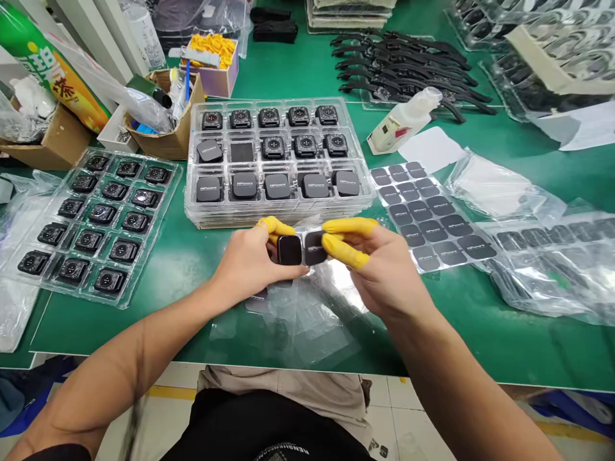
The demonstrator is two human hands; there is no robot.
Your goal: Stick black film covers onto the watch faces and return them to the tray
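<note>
My left hand (257, 256) grips a black smartwatch body (289, 250), its glossy screen facing me. Beside it, my right hand (358, 253) pinches a dark square sticker (315, 248) with pale lettering. Yellow finger cots cover some fingertips of both hands. Just beyond my hands stands a stack of clear trays (283, 214). The top one carries watch bodies, some back side up, others bearing the lettered dark squares. One compartment (241, 152) in its middle row has no watch. Under my hands lie clear film pieces (307, 320) and another dark square (257, 301).
A second clear tray of watch bodies (102, 213) sits left. To the right lie a sticker sheet (423, 221), a white bottle (406, 121) and plastic bags (504, 186). Black straps (403, 70) are piled behind; boxes (166, 137) and a green bottle (52, 70) stand back left.
</note>
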